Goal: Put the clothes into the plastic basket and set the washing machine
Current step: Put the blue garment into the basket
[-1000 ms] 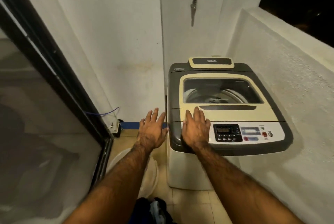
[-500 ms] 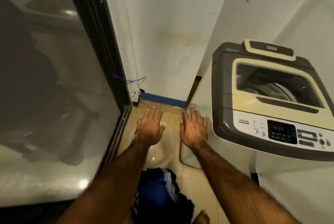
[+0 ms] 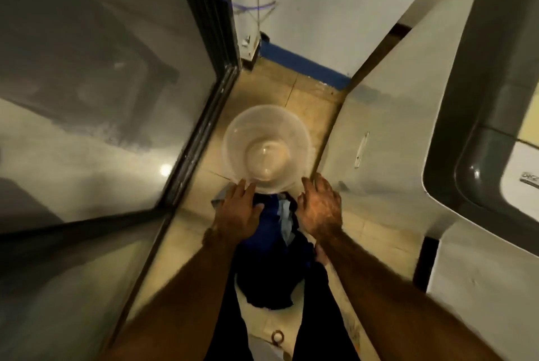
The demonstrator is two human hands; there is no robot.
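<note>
The clear plastic basket [image 3: 227, 142] stood on the tiled floor [image 3: 309, 104] between the glass door [image 3: 102, 104] and the washing machine [image 3: 466, 127]. Dark blue clothes [image 3: 271, 247] lay heaped against its near side. The left hand [image 3: 237, 214] and right hand [image 3: 320, 209] hovered palm-down over the heap, fingers straight, gripping nothing, fingertips at the basket's near rim.

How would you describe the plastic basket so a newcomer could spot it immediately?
Between the dark-framed glass door and the white washing machine runs tan floor. The plastic basket stands there, beyond the dark blue clothes. It alone is round and translucent.
</note>
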